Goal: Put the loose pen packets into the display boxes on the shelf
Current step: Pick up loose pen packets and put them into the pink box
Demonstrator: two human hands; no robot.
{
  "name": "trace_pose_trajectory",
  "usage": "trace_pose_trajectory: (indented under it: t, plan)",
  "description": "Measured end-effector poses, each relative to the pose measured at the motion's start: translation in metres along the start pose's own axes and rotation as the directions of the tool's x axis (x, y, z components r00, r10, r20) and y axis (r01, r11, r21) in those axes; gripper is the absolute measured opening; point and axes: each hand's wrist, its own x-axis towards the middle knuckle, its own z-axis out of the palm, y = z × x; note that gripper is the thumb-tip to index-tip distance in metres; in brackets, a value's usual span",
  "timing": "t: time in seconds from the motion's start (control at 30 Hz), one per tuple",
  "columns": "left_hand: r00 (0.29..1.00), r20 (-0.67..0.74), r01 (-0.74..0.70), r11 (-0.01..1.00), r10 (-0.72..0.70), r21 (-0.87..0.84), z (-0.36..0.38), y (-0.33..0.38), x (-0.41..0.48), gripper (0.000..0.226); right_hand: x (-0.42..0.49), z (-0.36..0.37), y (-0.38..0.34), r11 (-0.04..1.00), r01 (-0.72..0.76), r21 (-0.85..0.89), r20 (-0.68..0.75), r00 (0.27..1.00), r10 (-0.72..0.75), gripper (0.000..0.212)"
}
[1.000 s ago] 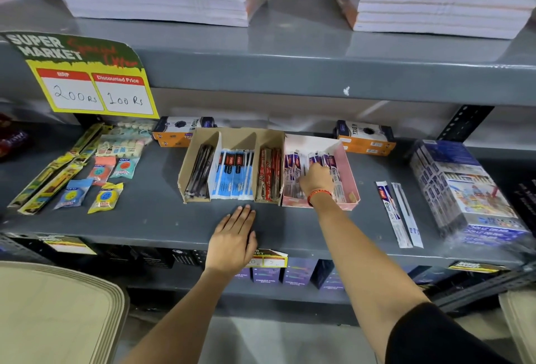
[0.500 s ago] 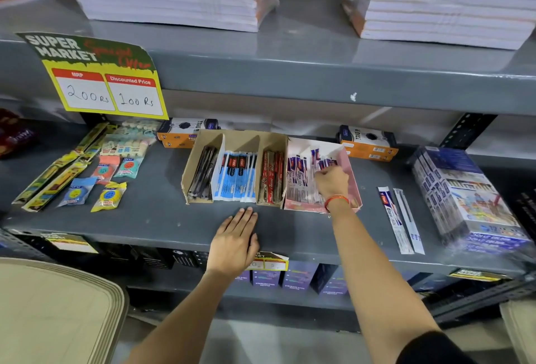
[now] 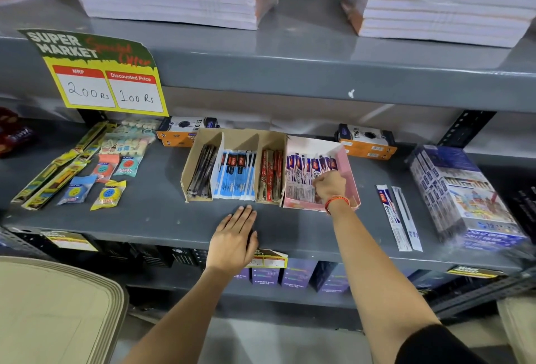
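The pink display box (image 3: 349,173) stands on the grey shelf (image 3: 162,218), touching the right side of the brown cardboard display box (image 3: 232,137) with its three compartments of black, blue and red pens. The right hand (image 3: 330,185) is inside the pink box, knuckles up, fingers curled down onto the purple-and-white pen packets (image 3: 301,169) standing in it. The fingertips are hidden among the packets, so whether they pinch one or only press on them cannot be told. The packets fill the box's left and middle; the hand sits over their right-hand end, near the box's pink right wall. A red-orange thread band (image 3: 336,200) circles the wrist at the box's front lip.

Two loose pen packets (image 3: 398,218) lie flat on the shelf to the right of the pink box, side by side and well apart from the right hand — no finger touches them. Further right of them is a large shrink-wrapped carton (image 3: 464,198).

The left hand (image 3: 235,242) lies flat on the shelf's front edge, in front and to the left of the pink box, just before the brown box — fingers straight and together, holding nothing.
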Motion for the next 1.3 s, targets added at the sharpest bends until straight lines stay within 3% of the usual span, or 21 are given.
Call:
trace_pose_trajectory:
  t: [0.13,0.33,0.6,0.73,0.87,1.03,1.13,1.3]
  plan:
    - [1.0,0.0,0.0,1.0,0.0,0.001,0.001,0.0,0.0,0.05,-0.006,0.0,-0.004,0.983,0.093,-0.155,0.0,0.996,-0.094,0.018]
    - [1.0,0.001,0.001,1.0,-0.001,-0.002,0.002,-0.001,0.001,0.05,-0.01,-0.002,-0.014,0.956,0.142,-0.255,0.019,0.99,-0.142,0.021]
    - [1.0,0.012,0.008,1.0,-0.008,0.002,0.005,-0.002,0.001,0.051,-0.021,-0.022,-0.011,0.953,0.254,-0.166,-0.125,0.953,-0.276,0.019]
    - [1.0,0.015,0.012,1.0,-0.012,-0.003,0.007,-0.002,0.001,0.052,-0.02,-0.06,-0.002,0.961,0.258,-0.104,-0.284,0.918,-0.277,0.02]
    - [1.0,0.016,0.011,1.0,-0.011,0.006,0.008,-0.001,0.001,0.052,-0.02,-0.094,0.021,0.994,0.105,-0.039,-0.41,0.905,-0.112,0.02]
    - [1.0,0.009,0.018,1.0,-0.018,0.006,0.007,0.0,0.0,0.052,-0.023,-0.111,0.058,0.969,-0.212,-0.129,-0.327,0.931,0.161,0.032]
    - [1.0,0.007,0.02,1.0,-0.02,0.01,0.007,0.0,0.0,0.052,-0.031,-0.11,0.069,0.934,-0.288,-0.213,-0.309,0.926,0.215,0.04]
    - [1.0,0.011,0.023,1.0,-0.023,0.011,0.006,0.002,-0.001,0.053,-0.037,-0.104,0.069,0.914,-0.292,-0.282,-0.302,0.931,0.205,0.04]
